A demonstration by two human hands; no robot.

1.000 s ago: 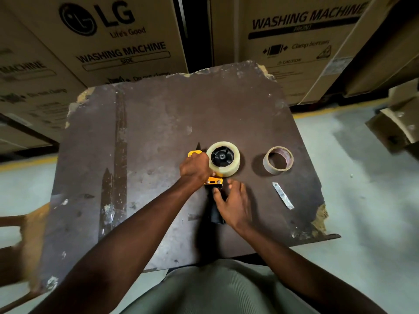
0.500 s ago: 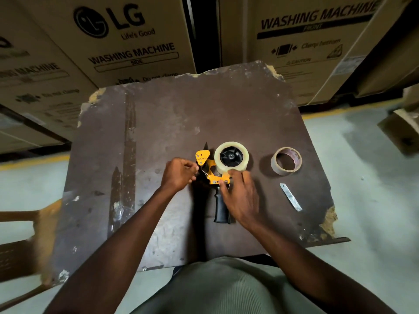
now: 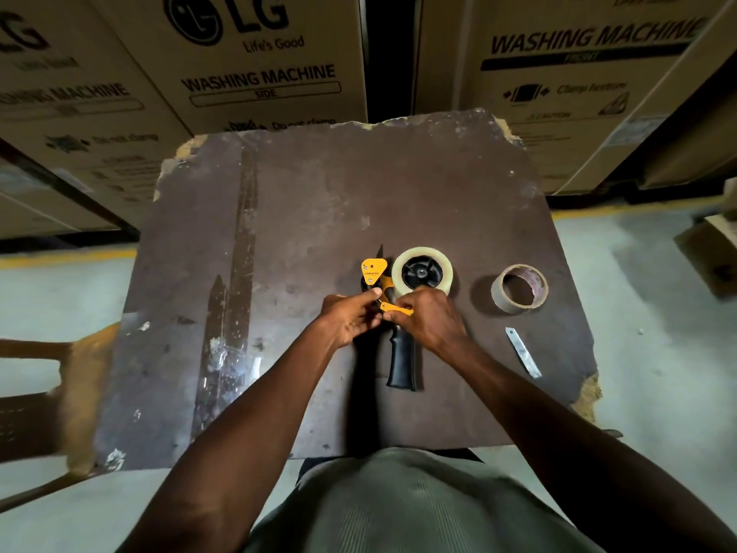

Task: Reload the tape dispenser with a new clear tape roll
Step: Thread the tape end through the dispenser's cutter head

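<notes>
A tape dispenser point(image 3: 401, 355) lies flat on a worn brown board point(image 3: 319, 201), its black handle pointing toward the person. A clear tape roll point(image 3: 422, 272) sits on its hub. The left hand point(image 3: 349, 319) and right hand point(image 3: 428, 319) meet over the yellow frame just below the roll, fingers curled and pinching there. An empty cardboard core point(image 3: 519, 288) stands on the board to the right of the roll, with a loose metal blade point(image 3: 522, 352) nearer the person. Washing machine cartons point(image 3: 255, 65) stand behind the board.
</notes>
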